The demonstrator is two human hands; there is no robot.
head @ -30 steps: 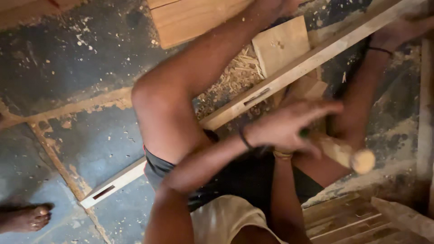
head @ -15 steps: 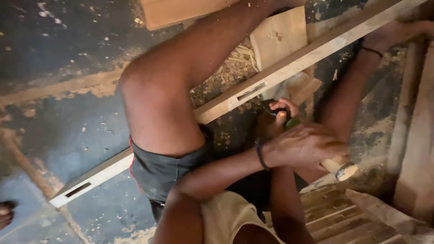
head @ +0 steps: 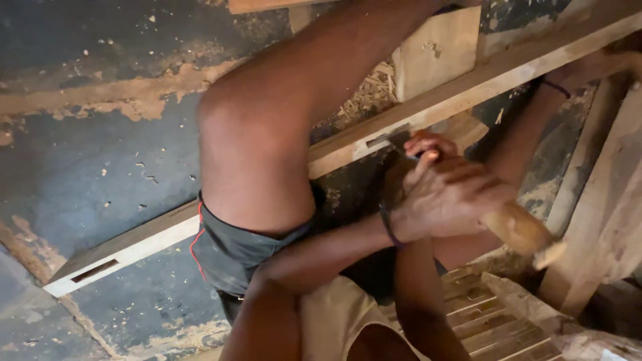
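My view has swung left and down since half a second ago: the rail [head: 374,137] now crosses higher in the frame, and the foot that showed at the left edge is gone. The mallet [head: 518,230] has come down a little; its blurred head now sits lower right, near the slatted boards [head: 488,314].

My left hand [head: 448,197] is closed around the mallet handle, knuckles up, with a dark band at the wrist. My right hand [head: 428,144] is curled shut just above it on what looks like a chisel [head: 399,144]; only a dark sliver of the tool shows, its tip at the mortise [head: 384,139] cut in the rail. The two hands nearly touch.

The rail runs diagonally from lower left to upper right, under my raised knee [head: 247,120]. A second slot [head: 93,271] shows near its pale lower-left end. A square wood block [head: 438,50] lies beyond the rail, with shavings [head: 364,93] beside it on the dark, worn floor [head: 80,167].

I see no packages, labels or signs.
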